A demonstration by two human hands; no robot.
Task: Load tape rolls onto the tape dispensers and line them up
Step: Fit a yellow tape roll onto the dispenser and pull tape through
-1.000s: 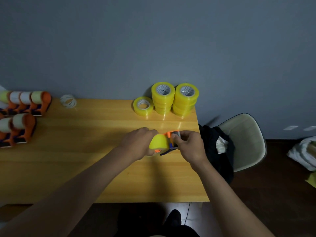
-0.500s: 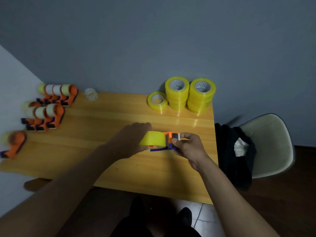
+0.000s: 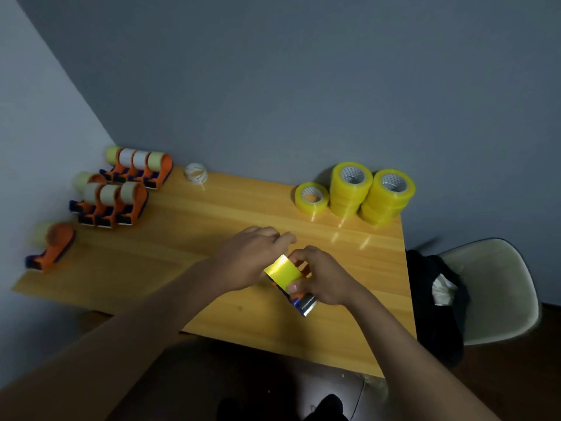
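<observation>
Over the middle of the wooden table (image 3: pixel 151 268), both hands work on one orange and blue tape dispenser (image 3: pixel 300 300) carrying a yellow tape roll (image 3: pixel 282 270). My right hand (image 3: pixel 323 278) grips the dispenser, thumb across its side. My left hand (image 3: pixel 255 256) wraps the roll from the left. The dispenser's blade end points toward me. Loaded dispensers stand at the far left in a back row (image 3: pixel 139 167), a middle row (image 3: pixel 110 203) and as a single one (image 3: pixel 50 246). Spare yellow rolls (image 3: pixel 352 189) are stacked at the back right.
A small clear tape roll (image 3: pixel 196 173) lies at the back of the table by the grey wall. A pale chair (image 3: pixel 498 290) with dark clothing (image 3: pixel 431 299) on it stands just past the table's right edge.
The dispenser with the roll has turned, its blade end now toward me instead of to the right. My right hand has closed further over it. The view has swung, showing more of the left rows.
</observation>
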